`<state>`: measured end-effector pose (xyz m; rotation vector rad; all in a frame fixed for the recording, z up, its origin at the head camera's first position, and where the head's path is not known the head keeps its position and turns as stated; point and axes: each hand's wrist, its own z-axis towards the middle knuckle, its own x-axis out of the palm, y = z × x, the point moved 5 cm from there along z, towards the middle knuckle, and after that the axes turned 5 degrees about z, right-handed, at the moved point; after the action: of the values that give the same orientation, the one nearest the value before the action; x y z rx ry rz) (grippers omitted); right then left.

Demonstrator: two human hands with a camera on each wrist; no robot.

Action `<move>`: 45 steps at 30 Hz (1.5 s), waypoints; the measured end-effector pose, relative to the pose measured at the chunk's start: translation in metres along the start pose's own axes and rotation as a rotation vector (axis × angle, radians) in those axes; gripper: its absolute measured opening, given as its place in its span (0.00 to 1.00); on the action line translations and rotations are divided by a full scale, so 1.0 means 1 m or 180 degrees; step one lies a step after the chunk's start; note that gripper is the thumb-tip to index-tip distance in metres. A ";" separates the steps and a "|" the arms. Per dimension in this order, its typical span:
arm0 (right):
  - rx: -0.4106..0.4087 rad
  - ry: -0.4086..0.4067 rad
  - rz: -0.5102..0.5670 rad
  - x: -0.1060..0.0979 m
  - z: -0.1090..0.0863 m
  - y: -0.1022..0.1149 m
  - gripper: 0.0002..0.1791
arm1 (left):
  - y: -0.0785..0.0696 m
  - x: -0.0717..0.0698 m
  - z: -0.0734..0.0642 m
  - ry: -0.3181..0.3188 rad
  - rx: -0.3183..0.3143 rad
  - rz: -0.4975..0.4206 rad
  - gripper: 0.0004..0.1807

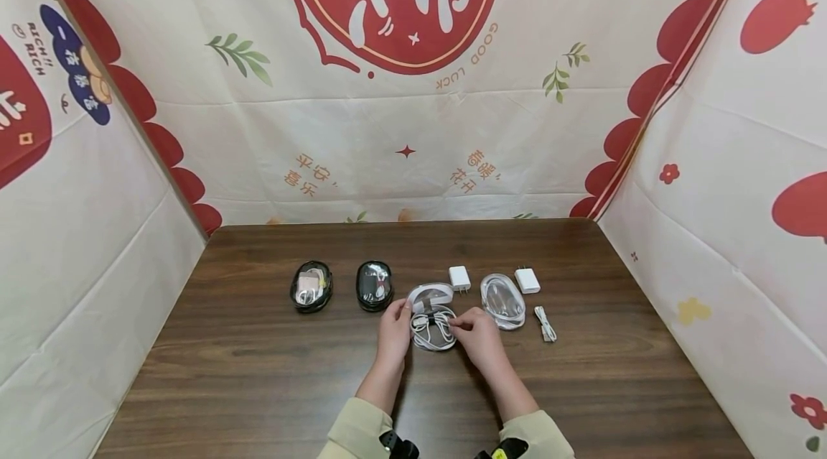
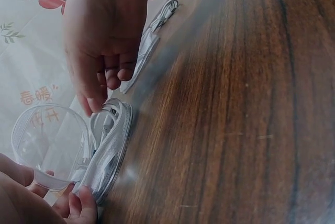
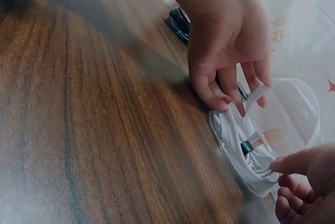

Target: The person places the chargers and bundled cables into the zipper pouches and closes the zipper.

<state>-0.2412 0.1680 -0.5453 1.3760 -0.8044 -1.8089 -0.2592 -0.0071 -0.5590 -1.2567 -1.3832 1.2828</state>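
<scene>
A clear oval zip case with white trim stands open, its transparent lid raised toward the back wall. Inside lies a coiled white cable with a black tie round it. My left hand holds the case at its left side, with fingers at the rim and lid edge. At the case's right side, my right hand pinches the white cable between thumb and forefinger. Its other fingers are curled in.
Two black-trimmed cases with things inside lie to the left. Right of my hands are a second white-trimmed case, two white charger plugs and a small bundled white cable. Printed cloth walls enclose the wooden table.
</scene>
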 end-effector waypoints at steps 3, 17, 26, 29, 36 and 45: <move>0.0022 -0.0056 -0.0158 -0.001 0.001 0.000 0.04 | 0.000 0.000 0.000 -0.0014 0.0014 0.0010 0.14; 0.0428 -0.0178 -0.0216 0.002 0.008 -0.007 0.07 | -0.007 -0.004 0.005 -0.0127 0.0148 0.0555 0.14; 0.0686 -0.0271 -0.0030 -0.001 0.016 -0.010 0.04 | -0.001 -0.002 -0.001 0.0035 -0.0221 -0.0149 0.16; 0.0793 -0.0415 0.0107 -0.004 0.021 -0.011 0.07 | -0.001 -0.002 -0.002 0.0018 -0.0205 -0.0228 0.17; 0.0728 -0.0676 0.0252 -0.008 0.037 -0.005 0.10 | 0.000 -0.004 -0.002 -0.0032 -0.0239 -0.0239 0.17; 0.0705 -0.0782 -0.0304 0.002 0.062 -0.005 0.20 | -0.002 -0.008 -0.001 -0.0082 -0.0224 -0.0225 0.17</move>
<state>-0.3025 0.1724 -0.5355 1.3642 -1.1121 -2.0397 -0.2573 -0.0146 -0.5568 -1.2309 -1.4896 1.2152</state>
